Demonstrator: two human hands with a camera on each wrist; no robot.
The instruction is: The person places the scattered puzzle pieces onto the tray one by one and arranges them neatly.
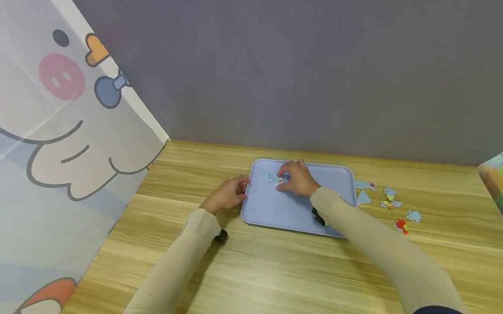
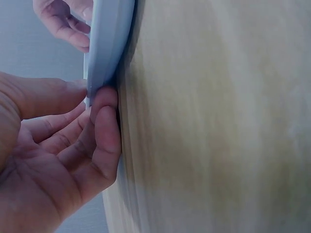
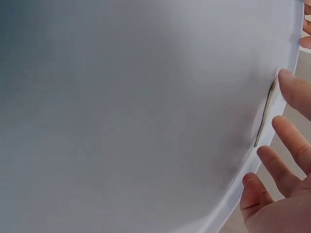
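left hand (image 1: 227, 194) pinches tray (image 1: 275, 211); right hand (image 1: 297, 178) spread; touches piece (image 1: 279, 179)

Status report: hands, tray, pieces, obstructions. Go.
Left hand gripping left rim of tray. Right hand at small piece inside, partly covering it. Second piece beside it; loose pieces right of tray. Nothing visibly blocking.

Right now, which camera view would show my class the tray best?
The head view: nearly the whole tray shows, though the right hand and sleeve cover part. The left wrist view shows mostly its edge, by the left hand; the right wrist view shows a close stretch of surface and rim.
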